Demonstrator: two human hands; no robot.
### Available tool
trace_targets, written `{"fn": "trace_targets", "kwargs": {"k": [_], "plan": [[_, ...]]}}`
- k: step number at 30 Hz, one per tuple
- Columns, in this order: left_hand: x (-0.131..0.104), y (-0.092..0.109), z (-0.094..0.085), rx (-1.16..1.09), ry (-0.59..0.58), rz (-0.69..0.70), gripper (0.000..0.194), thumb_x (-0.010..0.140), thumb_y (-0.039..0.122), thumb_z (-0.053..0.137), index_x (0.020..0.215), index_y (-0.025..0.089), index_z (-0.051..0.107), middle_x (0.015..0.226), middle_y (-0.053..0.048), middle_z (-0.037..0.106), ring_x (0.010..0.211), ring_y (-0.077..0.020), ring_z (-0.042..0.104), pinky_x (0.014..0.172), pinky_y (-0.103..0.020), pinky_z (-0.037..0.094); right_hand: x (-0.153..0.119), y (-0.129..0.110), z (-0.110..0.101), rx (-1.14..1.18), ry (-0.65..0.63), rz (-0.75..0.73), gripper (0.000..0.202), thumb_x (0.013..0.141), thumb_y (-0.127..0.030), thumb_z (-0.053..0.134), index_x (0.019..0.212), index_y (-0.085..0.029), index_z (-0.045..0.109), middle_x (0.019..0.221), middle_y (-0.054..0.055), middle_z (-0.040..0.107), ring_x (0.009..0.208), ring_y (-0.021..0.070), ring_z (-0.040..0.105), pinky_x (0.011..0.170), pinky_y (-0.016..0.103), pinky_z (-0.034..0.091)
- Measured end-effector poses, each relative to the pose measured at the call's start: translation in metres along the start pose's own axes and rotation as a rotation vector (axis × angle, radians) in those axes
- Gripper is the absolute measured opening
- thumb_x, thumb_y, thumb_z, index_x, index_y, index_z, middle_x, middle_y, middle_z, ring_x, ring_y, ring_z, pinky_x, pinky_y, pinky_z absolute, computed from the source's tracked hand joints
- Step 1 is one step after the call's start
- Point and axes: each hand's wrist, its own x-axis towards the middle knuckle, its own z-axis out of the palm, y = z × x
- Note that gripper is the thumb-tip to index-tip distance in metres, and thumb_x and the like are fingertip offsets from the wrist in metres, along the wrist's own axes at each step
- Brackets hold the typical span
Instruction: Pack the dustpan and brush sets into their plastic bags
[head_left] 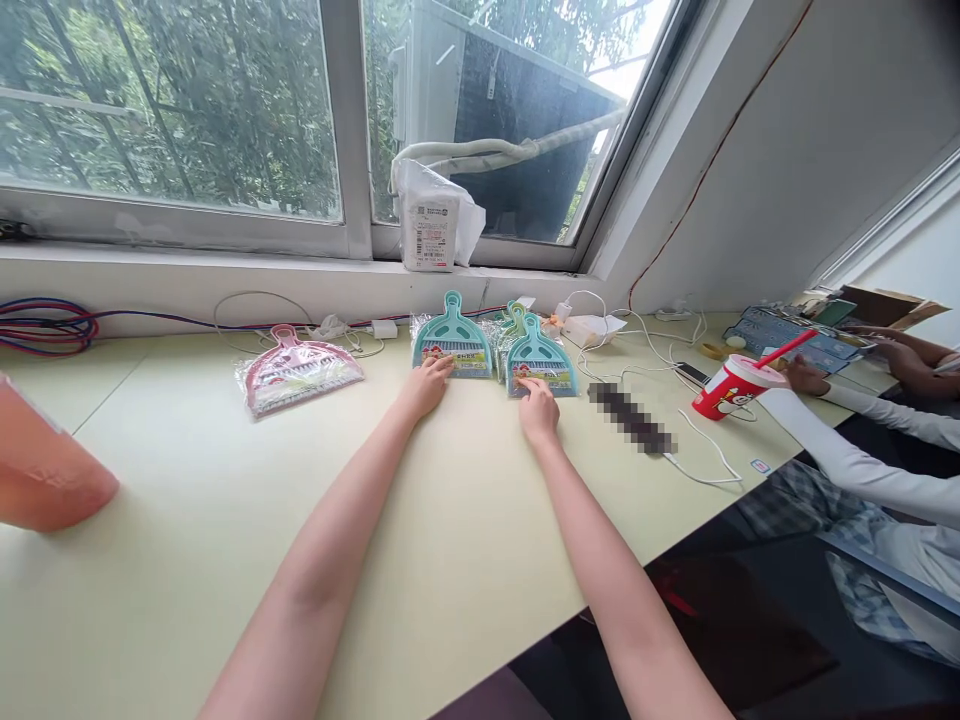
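My left hand (430,386) rests its fingers, stretched out, against the lower front of a teal dustpan and brush set (453,330) in clear wrap. To the right, my right hand (539,410) touches the lower left front of a second teal dustpan and brush set (535,348), its index finger extended and the other fingers partly hidden. Both packets lean upright near the wall. Between them, a green dustpan set (514,316) is mostly covered. A pink dustpan and brush set (300,368) lies farther left in its wrapper.
An orange container (45,465) stands at the left edge. A tissue pack (431,225) sits on the windowsill. Cables, a phone (691,374), a blurred dark strip (631,418) and a red cup (731,388) with a straw are on the right. A co-worker's sleeve (832,450) reaches in there.
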Motion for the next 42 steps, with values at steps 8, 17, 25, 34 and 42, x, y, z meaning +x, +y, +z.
{"fn": "trace_targets", "kwargs": {"k": [8,17,25,34,42], "plan": [[0.0,0.001,-0.001,-0.022,0.019,-0.01,0.051,0.088,0.01,0.042,0.134,0.022,0.06,0.147,-0.005,0.051,0.123,-0.0264,0.05,0.102,-0.042,0.047,0.019,0.014,0.008,0.096,0.122,0.066,0.064,0.07,0.003,0.031,0.125,-0.019,0.055,0.132,0.014,0.051,0.113,0.0203,0.058,0.093,0.036,0.046],[-0.002,0.002,-0.005,0.027,-0.013,-0.001,0.049,0.09,0.012,0.041,0.136,0.02,0.057,0.149,-0.005,0.049,0.124,-0.0264,0.049,0.1,-0.04,0.048,0.036,0.012,0.014,-0.111,0.224,-0.033,0.043,0.085,-0.004,0.035,0.12,-0.018,0.056,0.128,0.014,0.055,0.109,0.0205,0.058,0.106,0.042,0.031],[-0.002,0.004,-0.005,-0.005,-0.013,-0.013,0.05,0.089,0.01,0.04,0.136,0.018,0.056,0.149,-0.004,0.049,0.126,-0.0259,0.047,0.104,-0.04,0.046,0.034,0.006,0.011,-0.327,0.294,-0.213,0.031,0.095,-0.011,0.038,0.115,-0.019,0.059,0.122,0.013,0.058,0.115,0.0245,0.047,0.105,0.046,0.025],[-0.002,0.006,-0.01,-0.115,0.045,-0.043,0.064,0.084,0.005,0.041,0.147,0.017,0.042,0.148,-0.012,0.046,0.132,-0.0288,0.045,0.105,-0.045,0.045,0.036,0.011,0.017,-0.262,0.322,-0.374,0.023,0.091,-0.006,0.04,0.091,-0.018,0.06,0.085,0.008,0.067,0.083,0.0223,0.053,0.084,0.037,0.026],[-0.002,0.013,-0.01,-0.191,0.224,0.015,0.053,0.084,0.004,0.043,0.135,0.017,0.05,0.145,-0.016,0.044,0.132,-0.0285,0.046,0.106,-0.045,0.043,0.028,0.01,0.011,-0.152,0.399,-0.624,0.02,0.089,-0.007,0.042,0.088,-0.018,0.059,0.077,0.004,0.066,0.076,0.0196,0.054,0.084,0.036,0.025]]}}
